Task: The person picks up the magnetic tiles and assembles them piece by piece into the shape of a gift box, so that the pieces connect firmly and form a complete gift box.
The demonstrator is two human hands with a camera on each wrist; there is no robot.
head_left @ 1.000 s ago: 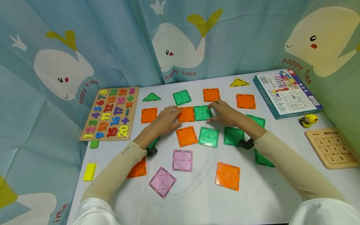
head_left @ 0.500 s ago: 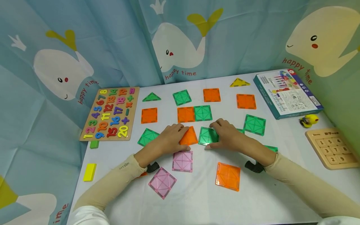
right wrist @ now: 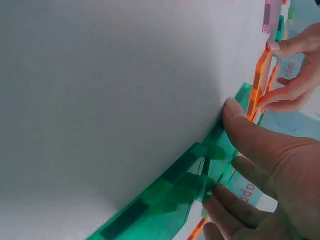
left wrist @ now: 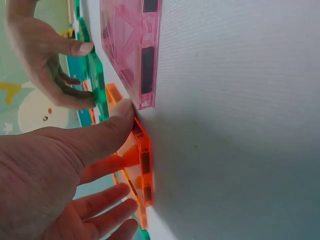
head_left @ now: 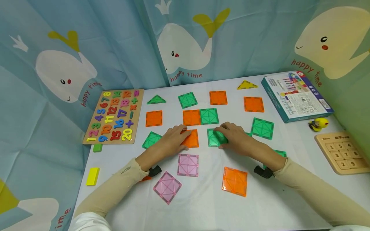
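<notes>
In the head view my left hand rests with straight fingers on an orange square tile lying flat on the white table. My right hand rests the same way on a green square tile just to its right, with a small gap between the two tiles. Behind them lie an orange tile and a green tile joined side by side. The left wrist view has my thumb on the orange tile's edge. My right thumb presses the green tile's edge.
Two pink tiles and an orange tile lie nearer me. More orange, green and triangular tiles are scattered behind. A number puzzle board lies left. A box, a yellow toy and a wooden keypad board lie right.
Both hands drew back from the joined orange and green pair to the row nearer me. The tilted orange and green tiles there have been turned square to the pair.
</notes>
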